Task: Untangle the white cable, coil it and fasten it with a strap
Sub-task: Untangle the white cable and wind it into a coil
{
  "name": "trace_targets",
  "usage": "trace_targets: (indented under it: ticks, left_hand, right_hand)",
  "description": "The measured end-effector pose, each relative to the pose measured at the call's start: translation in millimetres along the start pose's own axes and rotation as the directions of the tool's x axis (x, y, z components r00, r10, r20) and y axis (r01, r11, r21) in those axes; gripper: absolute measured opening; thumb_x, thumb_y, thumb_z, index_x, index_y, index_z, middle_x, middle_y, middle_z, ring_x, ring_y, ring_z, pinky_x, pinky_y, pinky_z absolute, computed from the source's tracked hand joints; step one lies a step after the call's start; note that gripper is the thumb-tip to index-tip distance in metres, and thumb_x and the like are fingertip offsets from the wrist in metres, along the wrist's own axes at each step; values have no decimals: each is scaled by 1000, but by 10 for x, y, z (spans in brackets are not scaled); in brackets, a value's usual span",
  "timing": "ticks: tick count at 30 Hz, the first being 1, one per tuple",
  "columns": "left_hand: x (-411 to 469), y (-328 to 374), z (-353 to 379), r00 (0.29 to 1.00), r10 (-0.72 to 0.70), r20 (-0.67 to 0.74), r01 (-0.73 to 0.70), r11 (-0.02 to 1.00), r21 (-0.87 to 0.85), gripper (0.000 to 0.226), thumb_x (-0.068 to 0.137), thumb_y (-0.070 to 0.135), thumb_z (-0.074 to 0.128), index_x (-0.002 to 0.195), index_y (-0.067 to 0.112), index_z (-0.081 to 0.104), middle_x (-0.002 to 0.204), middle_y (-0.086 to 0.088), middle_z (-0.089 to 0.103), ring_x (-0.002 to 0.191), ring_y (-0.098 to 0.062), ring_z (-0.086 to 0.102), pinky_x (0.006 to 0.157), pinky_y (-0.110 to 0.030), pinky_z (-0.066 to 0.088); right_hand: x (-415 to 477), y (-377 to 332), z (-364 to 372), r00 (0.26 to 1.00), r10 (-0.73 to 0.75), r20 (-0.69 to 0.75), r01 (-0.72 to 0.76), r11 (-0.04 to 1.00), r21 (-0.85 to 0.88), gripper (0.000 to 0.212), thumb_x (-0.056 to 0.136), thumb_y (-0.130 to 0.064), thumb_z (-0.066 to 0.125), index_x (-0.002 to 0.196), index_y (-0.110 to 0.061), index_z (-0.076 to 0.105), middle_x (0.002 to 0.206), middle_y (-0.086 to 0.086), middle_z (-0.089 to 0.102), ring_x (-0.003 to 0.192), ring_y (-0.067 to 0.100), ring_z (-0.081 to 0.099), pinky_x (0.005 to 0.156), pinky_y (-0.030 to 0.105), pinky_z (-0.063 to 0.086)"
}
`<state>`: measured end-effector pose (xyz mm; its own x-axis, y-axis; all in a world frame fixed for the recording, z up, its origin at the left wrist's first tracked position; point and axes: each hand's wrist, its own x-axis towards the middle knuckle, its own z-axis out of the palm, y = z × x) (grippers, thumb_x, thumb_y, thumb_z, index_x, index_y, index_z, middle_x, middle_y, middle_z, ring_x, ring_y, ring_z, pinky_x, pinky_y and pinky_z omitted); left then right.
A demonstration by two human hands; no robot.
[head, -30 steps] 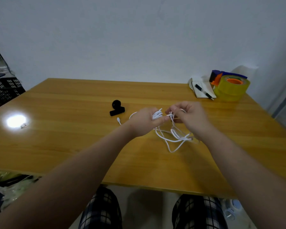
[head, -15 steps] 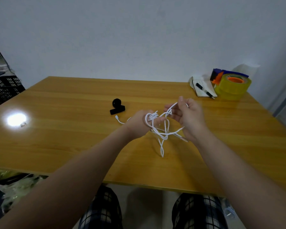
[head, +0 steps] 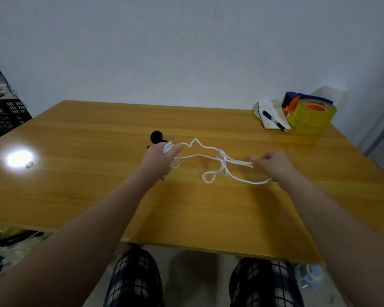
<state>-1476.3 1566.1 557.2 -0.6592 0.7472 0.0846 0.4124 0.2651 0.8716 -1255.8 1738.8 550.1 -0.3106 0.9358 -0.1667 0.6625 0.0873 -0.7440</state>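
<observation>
A thin white cable (head: 211, 149) stretches between my two hands above the wooden table (head: 98, 196). My left hand (head: 159, 159) grips a bunch of its loops at the left end. My right hand (head: 274, 165) pinches strands at the right end. A knotted tangle (head: 224, 159) sits in the middle of the span, and a small loop (head: 208, 177) hangs down from it. A black strap (head: 156, 136) lies on the table just beyond my left hand, partly hidden by it.
At the back right of the table stand a yellow tape roll in a dispenser (head: 312, 114) and a notepad with a black pen (head: 273, 119). A small shiny item (head: 29, 165) lies at the left in a bright glare. Black crates (head: 5, 116) stand off the table's left.
My hands have moved apart, left hand to the left and right hand to the right. The bundled cable has been pulled out into a long span with the tangle in its middle.
</observation>
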Motion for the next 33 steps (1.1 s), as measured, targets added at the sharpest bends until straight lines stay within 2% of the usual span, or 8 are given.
trace_targets:
  ticks: [3,6,9,14,16,20,25,33]
  left_hand:
    - [-30,99,60,995,59,75,-58,998,-26,35,90,40,60,79,7,53,57,-7,43,43,-16,43,40,-23,35]
    - [-43,215,86,982,106,158,-103,994,-24,36,88,42,61,78,8,54,57,-4,43,49,-18,45,43,-24,37]
    - [-75,306,131,958,154,241,-148,988,-42,33,89,42,60,72,13,56,54,-3,45,46,-16,45,43,-24,37]
    - [-98,374,90,951,160,265,-52,926,-374,38,94,39,53,67,13,49,43,4,38,40,-13,37,51,-27,34]
    - [-65,355,3,948,126,293,33,875,-483,43,92,44,53,62,19,35,45,4,28,42,-15,31,60,-33,36]
    - [-79,342,-118,891,99,443,195,798,-570,43,82,49,54,62,19,31,43,5,22,40,-13,26,62,-35,39]
    - [-275,503,21,705,205,679,297,784,-545,33,92,26,51,62,20,39,40,8,24,35,-7,26,55,-28,43]
    - [-156,727,107,897,186,401,237,561,-793,24,98,22,43,98,1,54,84,-10,74,81,-21,72,77,-30,57]
  right_hand:
    - [-80,-125,66,979,-171,-114,127,938,-321,37,88,-38,60,116,-14,56,114,9,57,106,27,54,84,38,45]
    - [-368,-433,78,852,-494,-174,494,868,-50,44,96,-41,45,130,-14,50,132,4,53,124,18,46,98,31,37]
    - [-575,-701,167,837,-531,131,503,842,195,60,91,-50,47,142,-22,33,143,0,42,130,15,40,102,31,37]
    - [-576,-723,255,753,-497,432,393,866,310,46,89,-18,62,132,-15,46,93,8,62,64,2,62,58,17,49]
    - [-535,-666,249,762,-551,341,478,833,279,18,93,-16,55,107,-8,63,59,1,52,40,1,43,43,17,36]
    - [-350,-571,99,801,-597,41,577,790,207,24,94,-21,53,77,-12,67,45,-9,41,42,3,34,45,19,31]
    - [-146,-421,25,857,-494,-149,486,870,-85,43,93,-47,45,66,-17,60,52,-1,47,51,20,47,53,30,36]
    - [-247,-275,231,877,-448,171,429,572,-699,42,98,-48,33,105,-19,62,105,8,66,99,29,61,73,32,38]
